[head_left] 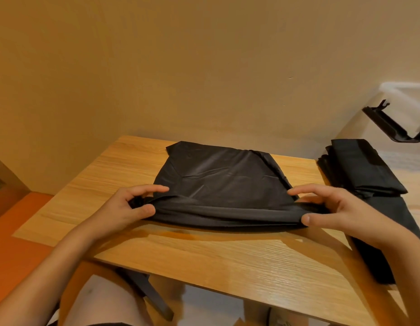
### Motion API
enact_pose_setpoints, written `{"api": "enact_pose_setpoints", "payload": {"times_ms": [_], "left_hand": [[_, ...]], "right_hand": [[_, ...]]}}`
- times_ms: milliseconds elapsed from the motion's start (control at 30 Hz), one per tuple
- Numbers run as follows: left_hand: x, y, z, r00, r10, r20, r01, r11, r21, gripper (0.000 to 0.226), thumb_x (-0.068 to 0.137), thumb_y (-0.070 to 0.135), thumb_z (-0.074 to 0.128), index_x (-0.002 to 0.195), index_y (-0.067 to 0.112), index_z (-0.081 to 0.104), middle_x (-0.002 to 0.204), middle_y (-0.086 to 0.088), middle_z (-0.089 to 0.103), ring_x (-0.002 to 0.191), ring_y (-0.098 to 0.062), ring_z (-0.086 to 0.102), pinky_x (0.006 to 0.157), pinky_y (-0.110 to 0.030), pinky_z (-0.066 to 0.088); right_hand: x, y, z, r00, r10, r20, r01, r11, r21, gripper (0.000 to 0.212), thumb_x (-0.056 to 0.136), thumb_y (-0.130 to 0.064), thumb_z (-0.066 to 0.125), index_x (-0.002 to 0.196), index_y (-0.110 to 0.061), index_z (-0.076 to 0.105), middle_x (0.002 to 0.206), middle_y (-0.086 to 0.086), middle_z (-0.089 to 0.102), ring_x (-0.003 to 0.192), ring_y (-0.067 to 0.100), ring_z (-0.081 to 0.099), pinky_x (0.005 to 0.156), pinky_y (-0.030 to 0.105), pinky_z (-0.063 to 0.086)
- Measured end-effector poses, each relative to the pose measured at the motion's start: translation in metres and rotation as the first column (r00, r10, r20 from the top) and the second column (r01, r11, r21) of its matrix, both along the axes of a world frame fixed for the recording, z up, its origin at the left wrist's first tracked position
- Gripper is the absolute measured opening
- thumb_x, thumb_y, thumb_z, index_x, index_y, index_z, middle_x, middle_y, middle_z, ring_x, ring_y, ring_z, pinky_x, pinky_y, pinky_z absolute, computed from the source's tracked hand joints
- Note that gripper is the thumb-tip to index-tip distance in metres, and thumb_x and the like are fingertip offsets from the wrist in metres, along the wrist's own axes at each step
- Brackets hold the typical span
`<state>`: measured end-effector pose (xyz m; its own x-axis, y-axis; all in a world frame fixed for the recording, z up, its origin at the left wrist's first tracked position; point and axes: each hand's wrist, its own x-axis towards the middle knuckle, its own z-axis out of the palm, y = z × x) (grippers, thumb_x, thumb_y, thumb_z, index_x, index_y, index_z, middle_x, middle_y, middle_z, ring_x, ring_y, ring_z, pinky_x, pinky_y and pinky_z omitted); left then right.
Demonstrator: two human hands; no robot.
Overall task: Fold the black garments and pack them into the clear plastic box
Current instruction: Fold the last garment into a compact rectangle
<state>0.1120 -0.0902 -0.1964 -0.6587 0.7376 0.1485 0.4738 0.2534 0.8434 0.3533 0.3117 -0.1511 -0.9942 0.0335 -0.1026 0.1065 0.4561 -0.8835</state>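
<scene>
black garment (218, 182): thin cloth, smooth, faint sheen, fine creases; its near hem is bunched where the left hand (131, 205) and right hand (333, 208) pinch it.
surface (228, 260): pale wood-grain board, lightly ribbed, semi-gloss, with reflections on the near side of both hands.
folded pile (362, 165): the same black cloth, duller, just beyond the right hand.
clear plastic box (406, 97): milky, translucent plastic, well beyond the right hand.
latch (383, 122): hard black plastic, slightly glossy, on the box.
wall (204, 67): smooth matt paint, beyond both hands.
</scene>
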Motion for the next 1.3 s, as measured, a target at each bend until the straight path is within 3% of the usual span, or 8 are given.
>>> {"api": "enact_pose_setpoints", "payload": {"times_ms": [200,367,500,633,733,833,1067,1300], "left_hand": [[-0.013,0.018,0.012,0.999,-0.020,0.029,0.021,0.999,-0.034,0.063,0.074,0.077,0.064,0.131,0.051,0.061,0.080,0.014,0.052,0.077,-0.003,0.053,0.077,-0.013,0.042],[-0.086,0.079,0.074,0.994,0.102,-0.035,-0.100,0.993,0.059,0.035,0.098,0.033,0.057,0.131,0.044,0.061,0.088,0.011,0.056,0.090,-0.006,0.058,0.075,-0.015,0.048],[-0.127,0.113,0.176,0.974,0.227,-0.018,-0.197,0.883,0.426,0.035,0.103,0.026,0.057,0.138,0.027,0.059,0.092,0.005,0.056,0.090,-0.008,0.058,0.083,-0.021,0.051],[-0.108,0.111,0.243,0.958,0.236,-0.162,-0.100,0.805,0.585,0.030,0.102,0.028,0.058,0.132,0.027,0.062,0.093,0.015,0.068,0.094,-0.001,0.064,0.088,-0.020,0.050],[-0.072,0.095,0.213,0.935,0.258,-0.243,-0.101,0.852,0.514,0.024,0.104,0.019,0.054,0.125,0.027,0.063,0.112,0.021,0.068,0.110,0.010,0.060,0.091,-0.012,0.046],[-0.041,0.070,0.137,0.946,0.195,-0.259,-0.098,0.933,0.347,0.030,0.101,0.021,0.057,0.125,0.035,0.068,0.109,0.011,0.070,0.107,-0.001,0.063,0.089,-0.016,0.047],[0.019,0.009,-0.015,0.964,0.034,-0.263,-0.084,0.980,-0.181,0.041,0.093,0.063,0.047,0.129,0.049,0.058,0.103,0.015,0.059,0.100,-0.006,0.058,0.085,-0.021,0.045],[0.038,-0.014,-0.044,0.928,0.081,-0.363,-0.152,0.973,-0.172,0.043,0.093,0.009,0.062,0.120,0.043,0.065,0.115,0.019,0.061,0.114,0.003,0.051,0.094,-0.019,0.041]], "right_hand": [[-0.033,0.012,0.009,0.994,-0.037,0.098,0.035,0.999,0.019,0.064,0.090,-0.011,0.072,0.139,-0.047,0.052,0.110,0.007,0.074,0.105,0.026,0.071,0.090,0.040,0.059],[-0.120,0.050,0.073,0.968,-0.229,-0.098,0.238,0.968,0.085,0.070,0.087,-0.017,0.074,0.144,-0.043,0.046,0.120,0.015,0.068,0.103,0.027,0.070,0.089,0.047,0.060],[-0.164,0.057,0.166,0.685,-0.459,-0.565,0.512,0.856,-0.075,0.071,0.088,-0.010,0.077,0.149,-0.027,0.045,0.097,-0.001,0.063,0.086,0.011,0.064,0.076,0.026,0.057],[-0.131,0.047,0.200,0.499,-0.469,-0.729,0.438,0.862,-0.254,0.065,0.089,-0.008,0.073,0.143,-0.033,0.046,0.086,-0.004,0.069,0.089,0.016,0.069,0.083,0.032,0.059],[-0.094,0.034,0.166,0.535,-0.486,-0.692,0.457,0.854,-0.246,0.065,0.091,-0.009,0.073,0.144,-0.035,0.047,0.086,-0.005,0.071,0.093,0.016,0.072,0.085,0.030,0.059],[-0.061,0.016,0.106,0.625,-0.499,-0.600,0.530,0.836,-0.143,0.059,0.092,-0.012,0.073,0.142,-0.035,0.051,0.090,-0.004,0.074,0.092,0.011,0.073,0.081,0.023,0.058],[0.013,-0.023,-0.026,0.891,-0.373,-0.258,0.436,0.862,0.258,0.036,0.093,-0.026,0.070,0.119,-0.049,0.059,0.108,-0.021,0.067,0.101,-0.014,0.059,0.083,0.020,0.055],[0.046,-0.040,-0.070,0.903,-0.354,-0.242,0.426,0.809,0.406,0.040,0.090,-0.023,0.074,0.114,-0.051,0.057,0.111,-0.029,0.060,0.106,-0.011,0.055,0.093,0.019,0.045]]}}
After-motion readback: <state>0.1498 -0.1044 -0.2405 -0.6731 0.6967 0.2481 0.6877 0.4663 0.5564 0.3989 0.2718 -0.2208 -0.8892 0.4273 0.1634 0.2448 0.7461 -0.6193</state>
